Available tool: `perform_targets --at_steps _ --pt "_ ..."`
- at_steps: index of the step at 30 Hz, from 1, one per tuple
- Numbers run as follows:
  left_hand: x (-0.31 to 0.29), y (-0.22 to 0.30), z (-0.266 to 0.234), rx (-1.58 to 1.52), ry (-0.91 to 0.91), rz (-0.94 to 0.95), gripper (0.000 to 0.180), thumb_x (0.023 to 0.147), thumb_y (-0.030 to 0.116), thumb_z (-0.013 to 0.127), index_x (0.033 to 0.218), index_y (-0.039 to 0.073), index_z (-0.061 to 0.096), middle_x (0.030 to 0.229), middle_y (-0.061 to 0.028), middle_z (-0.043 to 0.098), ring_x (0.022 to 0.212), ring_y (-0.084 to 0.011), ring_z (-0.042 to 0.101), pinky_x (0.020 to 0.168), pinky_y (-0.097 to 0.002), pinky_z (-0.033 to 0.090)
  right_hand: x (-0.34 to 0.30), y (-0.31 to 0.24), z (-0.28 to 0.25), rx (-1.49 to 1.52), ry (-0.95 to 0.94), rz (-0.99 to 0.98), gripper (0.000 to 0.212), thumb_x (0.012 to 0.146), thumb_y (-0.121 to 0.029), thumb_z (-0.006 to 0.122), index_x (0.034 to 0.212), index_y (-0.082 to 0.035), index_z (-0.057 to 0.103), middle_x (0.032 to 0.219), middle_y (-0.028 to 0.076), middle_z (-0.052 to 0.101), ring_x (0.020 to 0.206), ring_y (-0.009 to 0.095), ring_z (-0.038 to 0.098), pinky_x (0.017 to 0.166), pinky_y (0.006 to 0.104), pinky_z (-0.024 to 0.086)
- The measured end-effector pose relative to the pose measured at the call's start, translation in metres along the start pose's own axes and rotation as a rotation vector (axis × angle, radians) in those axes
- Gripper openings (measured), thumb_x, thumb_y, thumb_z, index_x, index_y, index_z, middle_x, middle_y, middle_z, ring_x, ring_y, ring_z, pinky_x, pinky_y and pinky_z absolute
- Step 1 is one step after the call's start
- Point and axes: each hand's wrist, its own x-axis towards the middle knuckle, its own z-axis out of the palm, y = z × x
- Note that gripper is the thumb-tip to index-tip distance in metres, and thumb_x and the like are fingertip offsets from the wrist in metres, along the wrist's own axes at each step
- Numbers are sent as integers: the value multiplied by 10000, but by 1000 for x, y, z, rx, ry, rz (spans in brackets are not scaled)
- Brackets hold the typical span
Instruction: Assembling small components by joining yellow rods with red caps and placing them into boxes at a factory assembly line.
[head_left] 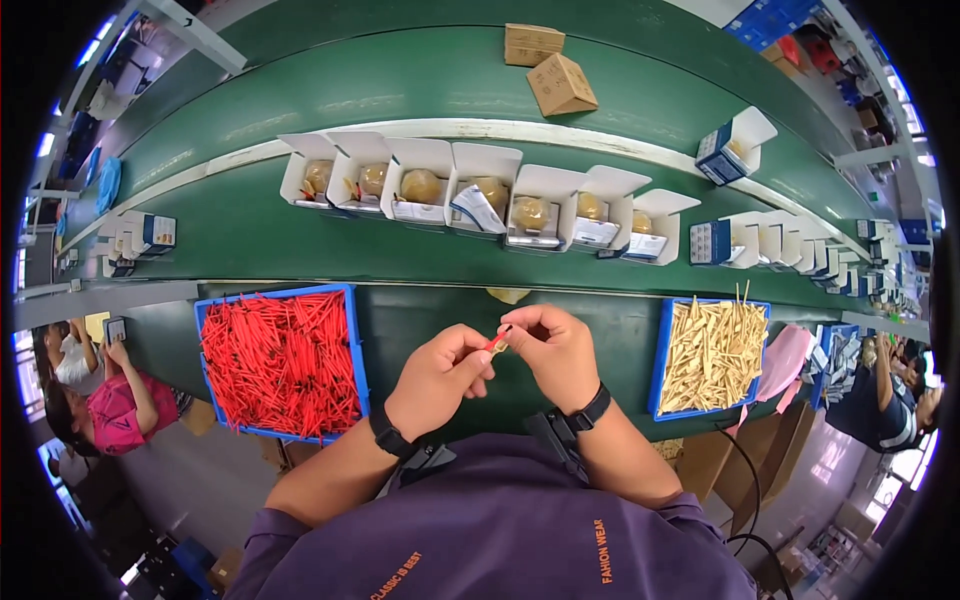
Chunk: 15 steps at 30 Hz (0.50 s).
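Observation:
In front of my chest, my left hand point(440, 378) and my right hand point(556, 358) meet with thumbs and fingertips pinched together. Between the fingertips is a thin red stick point(497, 340), with a small pale yellowish bit showing beside it. Most of both pieces is hidden by my fingers. To the left lies a blue tray point(362, 372) heaped with similar red sticks point(280, 365). A smaller blue tray point(661, 362) on the right holds a pile of pale wooden-looking sticks point(712, 352).
Beyond my hands runs a green conveyor point(400, 252) carrying a row of open white boxes point(420, 165) with round brownish items. Two brown cardboard pieces point(562, 85) lie farther back. Pink cloth point(786, 360) hangs beside the right tray. Co-workers sit at both sides.

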Motion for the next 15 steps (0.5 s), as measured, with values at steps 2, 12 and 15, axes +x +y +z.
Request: perform_targets --at_steps 2,12,15 --pt "-3 1 -5 29 -24 -15 115 1046 106 544 1082 18 609 924 -57 689 683 -91 615 633 -237 500 2 0 2 55 -90 148 143 956 -95 712 1067 -5 722 871 31 713 709 73 644 647 216 520" --pt "1 4 -27 88 -4 -54 129 1030 113 574 1105 17 618 880 -40 674 660 -75 597 598 -230 480 9 2 16 231 -175 213 177 1001 -134 665 1079 14 723 878 33 714 704 78 647 645 225 526" --pt "6 10 -30 136 -7 -49 157 1025 116 582 1137 13 619 907 -43 681 672 -80 605 612 -230 489 12 -7 14 176 -207 187 173 1002 -130 663 1063 17 729 865 28 711 717 85 657 655 229 533"
